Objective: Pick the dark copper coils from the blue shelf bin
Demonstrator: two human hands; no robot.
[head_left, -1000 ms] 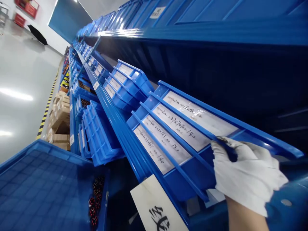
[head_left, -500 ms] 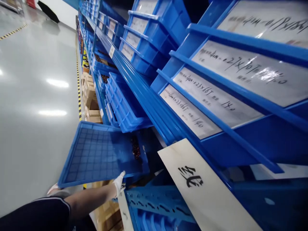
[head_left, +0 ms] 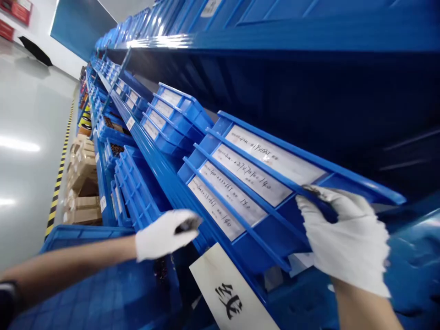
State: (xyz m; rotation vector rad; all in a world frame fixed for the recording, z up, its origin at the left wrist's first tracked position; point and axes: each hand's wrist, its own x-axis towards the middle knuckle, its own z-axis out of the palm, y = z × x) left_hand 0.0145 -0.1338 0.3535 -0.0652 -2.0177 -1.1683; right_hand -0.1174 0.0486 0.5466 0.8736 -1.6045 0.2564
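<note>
My right hand [head_left: 343, 233], in a white glove, grips the near right corner of a stack of blue bins [head_left: 254, 183] with white handwritten labels, standing on a blue shelf. My left hand [head_left: 165, 233], also gloved, reaches toward the left end of that stack with its fingers curled; its dirty fingertips seem to hold nothing. A blue tray [head_left: 96, 279] with a gridded floor lies below my left forearm, with small dark round parts [head_left: 161, 270] near its right side.
A long blue rack [head_left: 144, 133] runs away to the left, with more labelled bins [head_left: 172, 114]. A white sign with black writing [head_left: 227, 293] hangs on the shelf front. Cardboard boxes [head_left: 82, 183] sit on the floor by yellow-black tape [head_left: 57, 188].
The view swung down to the tray and back up. My left hand left the tray's underside and rose toward the bin stack. My right hand is back in view on the stack's corner.
</note>
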